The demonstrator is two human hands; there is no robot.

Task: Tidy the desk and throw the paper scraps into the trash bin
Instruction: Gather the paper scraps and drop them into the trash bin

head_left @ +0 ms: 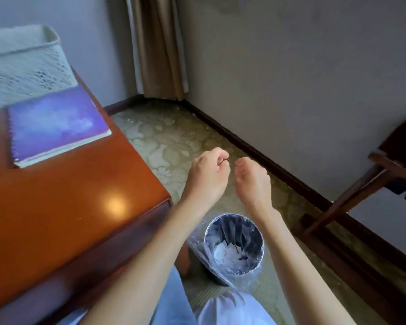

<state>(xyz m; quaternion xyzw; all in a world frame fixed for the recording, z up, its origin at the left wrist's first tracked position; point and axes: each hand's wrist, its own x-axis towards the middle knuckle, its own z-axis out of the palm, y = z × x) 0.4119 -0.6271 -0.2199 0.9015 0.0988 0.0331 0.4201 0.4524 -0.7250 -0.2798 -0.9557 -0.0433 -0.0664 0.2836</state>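
1. One patterned green-gold carpet floor (164, 137) across the middle and right, edged by dark skirting below a grey wall (291, 66).
2. Glossy red-brown wooden counter (68, 195) filling the left side, with a round glare on its top and its near corner close to the bin.
3. Beige curtain (157, 48) hanging in the room's corner, down to the floor.
4. White woven basket (21, 66) at the far end of the counter, blurred.
5. Purple spiral-bound notebook (56, 123) lying closed and flat on the counter, just in front of the basket; contact between the two not clear.
6. Dark wooden frame (361, 184) at the right edge near the wall, partly cut off.
7. Light-blue trouser legs (171, 301) along the bottom edge.
8. Round trash bin (263, 245) lined with a clear plastic bag, upright on the floor just beside the counter's leg, seen between the two forearms.
9. Left hand (206, 170) raised over the carpet beyond the bin, fingers curled in against the thumb, closed on itself.
10. Right hand (251, 177) just beside the left, a narrow gap between them, fingertips bunched and curled the same way, also closed.
11. White paper scraps (227, 252) heaped at the bottom of the trash bin, inside the liner.
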